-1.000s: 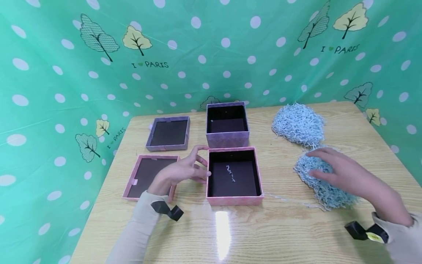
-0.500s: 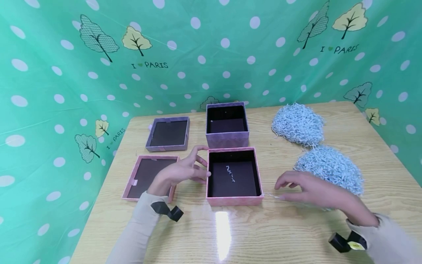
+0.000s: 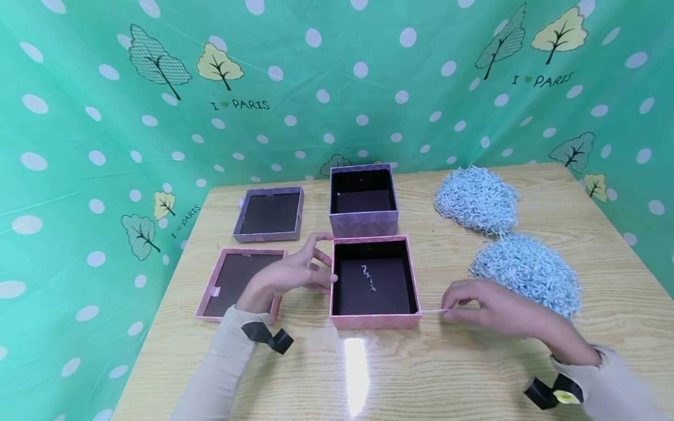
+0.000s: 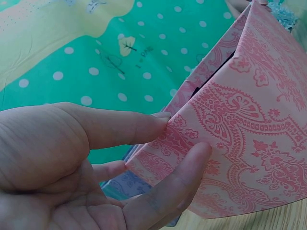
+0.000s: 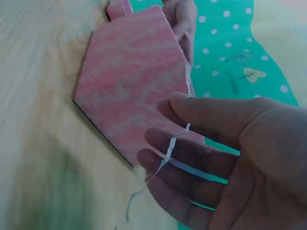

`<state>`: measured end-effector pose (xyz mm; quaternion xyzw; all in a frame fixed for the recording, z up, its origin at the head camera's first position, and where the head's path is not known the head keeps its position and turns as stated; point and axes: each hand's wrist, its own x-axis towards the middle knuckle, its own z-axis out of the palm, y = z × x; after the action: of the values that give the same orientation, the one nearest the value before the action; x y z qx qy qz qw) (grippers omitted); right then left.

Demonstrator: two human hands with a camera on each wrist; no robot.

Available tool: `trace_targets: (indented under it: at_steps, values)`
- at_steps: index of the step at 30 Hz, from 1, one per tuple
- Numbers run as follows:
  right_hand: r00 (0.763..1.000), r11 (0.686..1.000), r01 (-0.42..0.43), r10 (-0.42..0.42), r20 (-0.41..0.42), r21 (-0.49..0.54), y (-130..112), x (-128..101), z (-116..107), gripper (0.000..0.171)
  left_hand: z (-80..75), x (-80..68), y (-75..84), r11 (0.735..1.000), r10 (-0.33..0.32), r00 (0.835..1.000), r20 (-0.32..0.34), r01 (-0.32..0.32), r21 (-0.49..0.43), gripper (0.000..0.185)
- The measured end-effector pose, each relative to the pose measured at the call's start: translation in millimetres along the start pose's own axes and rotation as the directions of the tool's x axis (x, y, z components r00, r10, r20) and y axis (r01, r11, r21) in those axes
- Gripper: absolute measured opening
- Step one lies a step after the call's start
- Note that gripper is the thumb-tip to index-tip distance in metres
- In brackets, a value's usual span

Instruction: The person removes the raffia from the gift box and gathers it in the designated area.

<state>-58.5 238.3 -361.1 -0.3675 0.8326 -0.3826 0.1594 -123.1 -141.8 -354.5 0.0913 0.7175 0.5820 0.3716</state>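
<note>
My left hand (image 3: pixel 286 272) grips the pink box (image 3: pixel 375 321) at its left wall, one fingertip over the rim. In the left wrist view my fingers (image 4: pixel 184 175) bend against the patterned pink wall (image 4: pixel 259 120). The box stands open, dark inside, with a crinkled blue paper shred (image 3: pixel 368 278) on its floor. My right hand (image 3: pixel 497 307) pinches a thin white strip (image 3: pixel 432 310) that runs taut to the box's front right corner. In the right wrist view the strip (image 5: pixel 170 146) passes between thumb and forefinger and trails across the other fingers.
Behind the pink box stands an open purple box (image 3: pixel 363 222). To the left lie a purple lid (image 3: pixel 268 235) and a pink lid (image 3: pixel 210 286), inner sides up. Two heaps of blue shredded paper, a far heap (image 3: pixel 476 199) and a near heap (image 3: pixel 529 272), lie on the right.
My right hand has moved left from over the near paper heap to beside the pink box and taken hold of the white strip, now drawn straight. My left hand stays put.
</note>
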Motion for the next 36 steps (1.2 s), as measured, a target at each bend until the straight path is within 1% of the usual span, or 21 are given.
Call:
trace_targets:
  at_steps: [3, 10, 13, 18, 20, 21, 23, 25, 26, 28, 31, 36]
  values:
    - [0.999, 0.999, -0.03, 0.028, -0.044, -0.036, 0.6, -7.4, -8.5, 0.014, -0.3, -0.2, 0.5, 1.0, -0.001, 1.0, -0.001, 0.001, 0.001, 0.084]
    - [0.993, 0.991, -0.016, 0.001, -0.115, -0.131, -0.2, -19.4, -24.1, 0.018, -0.9, -0.6, 0.6, 1.0, -0.008, 1.0, -0.007, 0.008, 0.009, 0.084]
    - [0.987, 0.979, -0.07, 0.041, -0.154, -0.192, -2.4, -24.1, -29.7, 0.019, -1.0, -0.3, -0.1, 1.0, -0.007, 1.0, -0.006, 0.007, 0.006, 0.084]
    - [0.964, 0.951, -0.188, 0.13, -0.231, -0.247, -2.3, -35.3, -41.5, 0.02, -0.7, 0.7, -0.4, 1.0, -0.002, 1.0, 0.006, 0.002, -0.006, 0.085]
    - [0.948, 0.926, -0.239, 0.157, -0.277, -0.292, 0.0, -40.1, -46.4, 0.018, -0.6, 0.9, -0.3, 1.0, -0.001, 1.0, 0.008, 0.001, -0.008, 0.085]
    - [0.939, 0.907, -0.27, 0.174, -0.295, -0.323, 1.3, -42.6, -49.2, 0.016, -0.6, 0.9, -0.1, 1.0, -0.001, 1.0, 0.008, 0.001, -0.008, 0.085]
    - [0.916, 0.859, -0.337, 0.204, -0.344, -0.387, 4.6, -47.1, -53.9, 0.011, -0.7, 0.9, 0.2, 1.0, -0.001, 1.0, 0.006, 0.001, -0.008, 0.085]
    - [0.888, 0.807, -0.406, 0.24, -0.391, -0.428, 8.0, -50.8, -57.5, 0.01, -0.9, 0.9, 0.6, 1.0, -0.002, 1.0, 0.004, 0.002, -0.007, 0.084]
    - [0.876, 0.786, -0.435, 0.257, -0.408, -0.439, 9.9, -52.2, -59.1, 0.012, -1.0, 1.0, 0.7, 1.0, -0.003, 1.0, 0.003, 0.003, -0.007, 0.084]
    - [0.855, 0.754, -0.48, 0.288, -0.432, -0.448, 13.7, -53.5, -61.8, 0.016, -1.3, 1.1, 0.8, 1.0, -0.004, 1.0, 0.0, 0.004, -0.001, 0.084]
    - [0.83, 0.718, -0.534, 0.346, -0.436, -0.446, 19.2, -53.8, -65.3, 0.022, -1.8, 1.6, 0.5, 1.0, -0.003, 1.0, -0.006, 0.003, 0.014, 0.085]
    - [0.802, 0.668, -0.593, 0.444, -0.399, -0.449, 23.9, -53.0, -71.5, 0.028, -3.0, 1.5, 0.1, 0.998, 0.0, 1.0, -0.014, 0.001, 0.063, 0.085]
